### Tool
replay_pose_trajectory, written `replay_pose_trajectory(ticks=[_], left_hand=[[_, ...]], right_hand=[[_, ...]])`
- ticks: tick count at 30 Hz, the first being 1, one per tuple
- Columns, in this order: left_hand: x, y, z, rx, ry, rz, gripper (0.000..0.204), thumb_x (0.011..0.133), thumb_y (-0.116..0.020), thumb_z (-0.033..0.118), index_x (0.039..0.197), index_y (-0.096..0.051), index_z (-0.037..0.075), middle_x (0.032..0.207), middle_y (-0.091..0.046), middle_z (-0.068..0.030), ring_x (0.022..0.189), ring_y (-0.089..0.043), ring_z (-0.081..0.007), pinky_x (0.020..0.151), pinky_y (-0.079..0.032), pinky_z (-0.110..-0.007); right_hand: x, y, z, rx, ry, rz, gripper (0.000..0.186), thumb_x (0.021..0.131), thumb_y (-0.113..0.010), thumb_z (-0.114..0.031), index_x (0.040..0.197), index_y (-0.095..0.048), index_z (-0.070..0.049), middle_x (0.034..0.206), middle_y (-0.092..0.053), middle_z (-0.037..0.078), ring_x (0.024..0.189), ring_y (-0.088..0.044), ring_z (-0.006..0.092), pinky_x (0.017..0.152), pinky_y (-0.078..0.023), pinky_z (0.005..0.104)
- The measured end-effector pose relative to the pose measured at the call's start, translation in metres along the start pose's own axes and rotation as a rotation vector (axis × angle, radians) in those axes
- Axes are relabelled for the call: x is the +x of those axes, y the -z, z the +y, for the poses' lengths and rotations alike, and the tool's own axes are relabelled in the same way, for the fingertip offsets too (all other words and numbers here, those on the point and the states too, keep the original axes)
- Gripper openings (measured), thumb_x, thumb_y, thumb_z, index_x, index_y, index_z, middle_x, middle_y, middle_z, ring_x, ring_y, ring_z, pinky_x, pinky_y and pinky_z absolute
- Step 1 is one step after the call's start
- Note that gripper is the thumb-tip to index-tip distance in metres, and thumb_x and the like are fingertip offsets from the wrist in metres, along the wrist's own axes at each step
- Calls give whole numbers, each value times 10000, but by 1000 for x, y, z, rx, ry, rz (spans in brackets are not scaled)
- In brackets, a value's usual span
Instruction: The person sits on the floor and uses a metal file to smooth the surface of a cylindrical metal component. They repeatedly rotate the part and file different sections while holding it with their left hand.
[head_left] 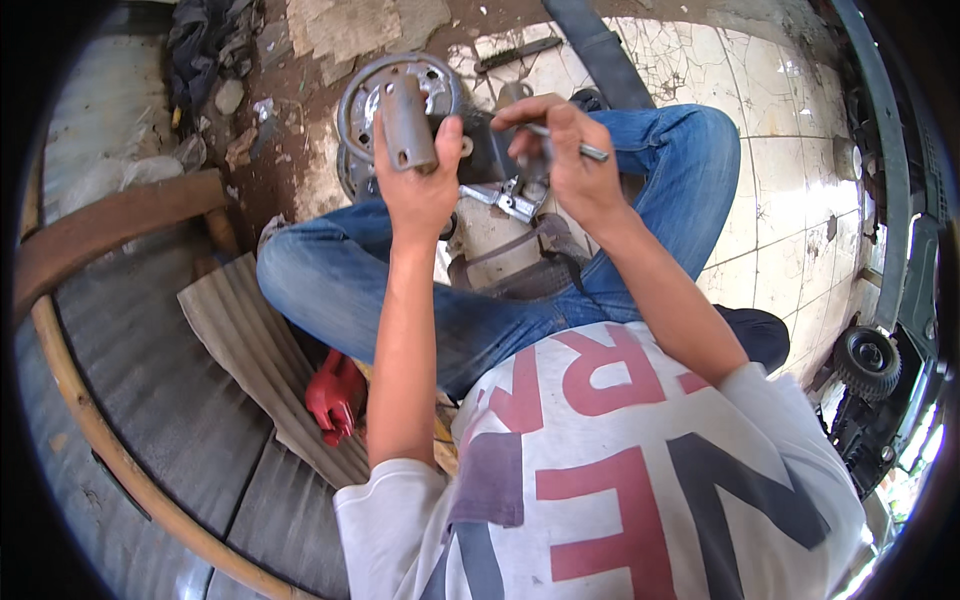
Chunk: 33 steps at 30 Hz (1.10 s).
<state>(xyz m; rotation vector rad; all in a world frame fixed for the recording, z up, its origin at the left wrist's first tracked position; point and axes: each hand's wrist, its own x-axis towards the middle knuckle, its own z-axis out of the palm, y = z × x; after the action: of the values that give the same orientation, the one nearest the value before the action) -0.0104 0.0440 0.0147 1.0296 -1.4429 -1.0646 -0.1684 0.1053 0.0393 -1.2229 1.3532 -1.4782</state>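
Note:
My left hand (422, 195) grips a grey metal tube (408, 125) with round holes in its wall, held upright with the thumb to its right. In my right hand (585, 170), raised a little to the right of it, a thin silver rod (594, 153) lies across the fingers; its exact kind cannot be made out. The fingertips of that hand are blurred and apart from the tube. Behind and below, between my knees, are a round metal part with a ring rim (350, 105), a dark blocky piece (487, 150) and a shiny metal bracket (520, 207).
Cracked white tiles (775, 190) spread to the right. A dark flat bar (600, 55) lies beyond my knees. To the left are a wooden beam (120, 225), a corrugated sheet (250, 340) and a red object (335, 395). A small wheel (867, 362) stands at the right.

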Motion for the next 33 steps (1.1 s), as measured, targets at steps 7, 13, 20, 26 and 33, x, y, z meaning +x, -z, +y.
replay_pose_trajectory(ticks=[7,13,20,26,33], left_hand=[[5,-9,0,-12,-53,2,463,842,-791,192,1170,-561,-40,954,-603,-139,841,-602,-266,771,-500,-371],[4,-3,1,81,-134,-72,484,857,-788,255,1154,-559,-51,954,-621,-110,804,-596,-206,716,-501,-330],[22,12,-9,26,-29,-59,490,911,-751,287,1234,-571,-34,1112,-607,-120,953,-625,-214,830,-531,-341],[36,18,-28,93,-206,-167,705,811,-783,565,1192,-615,-4,1052,-625,-103,960,-611,-216,809,-511,-345],[29,7,-34,67,-192,-156,737,826,-733,608,1212,-640,-13,1097,-657,-121,1000,-633,-246,853,-504,-372]], right_hand=[[6,8,8,-36,64,-74,470,1087,-417,-365,1037,-666,31,909,-667,85,741,-624,134,663,-494,261],[-3,18,-12,-408,294,-182,213,998,-557,-168,1022,-654,21,918,-677,144,771,-670,265,709,-545,342],[6,23,-20,-258,187,-225,440,1076,-362,-230,825,-619,25,926,-718,161,751,-678,221,671,-548,336],[1,7,-25,-418,327,-365,355,1063,-429,-185,875,-640,30,868,-699,125,736,-669,184,644,-526,315],[-1,10,-16,-466,290,-288,233,1003,-458,-93,858,-610,11,739,-624,129,651,-632,271,633,-519,345]])
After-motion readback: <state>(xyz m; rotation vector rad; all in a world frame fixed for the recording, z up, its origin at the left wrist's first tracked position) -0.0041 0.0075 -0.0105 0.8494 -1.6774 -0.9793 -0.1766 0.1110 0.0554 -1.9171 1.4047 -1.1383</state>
